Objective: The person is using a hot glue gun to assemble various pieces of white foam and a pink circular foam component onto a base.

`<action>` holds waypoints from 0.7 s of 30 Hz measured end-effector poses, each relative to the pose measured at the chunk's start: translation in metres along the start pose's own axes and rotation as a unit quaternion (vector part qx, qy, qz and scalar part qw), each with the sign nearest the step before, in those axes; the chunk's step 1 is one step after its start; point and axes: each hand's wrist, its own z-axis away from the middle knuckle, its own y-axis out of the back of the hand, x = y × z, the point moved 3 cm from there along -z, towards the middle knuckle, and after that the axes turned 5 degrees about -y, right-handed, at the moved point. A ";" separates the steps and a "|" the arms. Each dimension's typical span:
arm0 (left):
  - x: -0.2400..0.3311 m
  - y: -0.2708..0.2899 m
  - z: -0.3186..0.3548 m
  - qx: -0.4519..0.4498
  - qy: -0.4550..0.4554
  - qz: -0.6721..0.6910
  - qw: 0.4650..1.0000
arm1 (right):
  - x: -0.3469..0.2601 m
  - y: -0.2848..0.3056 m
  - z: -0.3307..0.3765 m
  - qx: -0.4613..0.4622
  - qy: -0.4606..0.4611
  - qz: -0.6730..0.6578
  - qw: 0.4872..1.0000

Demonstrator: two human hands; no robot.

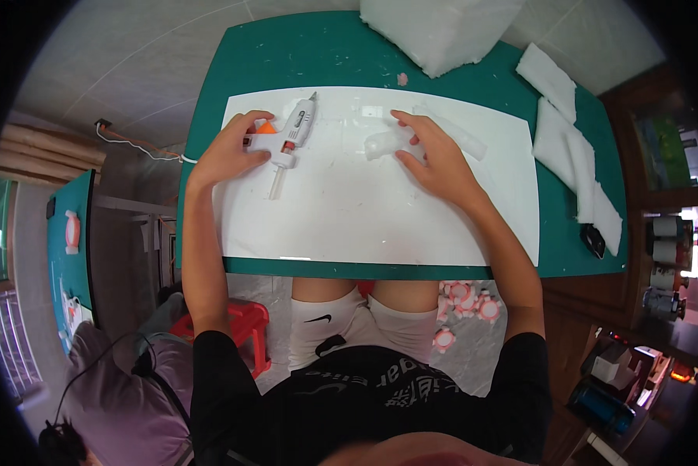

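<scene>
A white hot glue gun (296,128) with an orange trigger lies on the white board (341,210), nozzle pointing away, a clear glue stick (275,185) jutting from its back. My left hand (234,151) rests around the end of its handle, thumb and fingers apart on either side; whether they touch it is hard to see. My right hand (436,159) lies on the board with thumb and fingers spread, holding nothing. Beside its fingertips is a translucent, whitish plastic packet (381,145). Another clear strip (469,140) shows behind that hand; its kind is unclear.
The board covers a green table (287,46). A large white foam block (438,31) stands at the far edge, with white foam sheets (562,147) and a small black object (593,241) at right. Pink-and-white round pieces (461,295) and a red stool (248,334) are below; another person sits at left.
</scene>
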 end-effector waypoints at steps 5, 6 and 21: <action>0.004 0.007 0.000 -0.012 0.003 -0.022 1.000 | 0.009 -0.003 0.002 -0.041 0.070 0.069 0.994; 0.005 0.011 0.001 -0.012 -0.018 -0.037 0.999 | 0.011 -0.003 -0.001 -0.054 0.065 0.066 0.994; -0.192 0.186 0.219 0.476 0.174 -0.148 0.849 | -0.008 -0.002 0.003 -0.086 0.000 0.063 0.994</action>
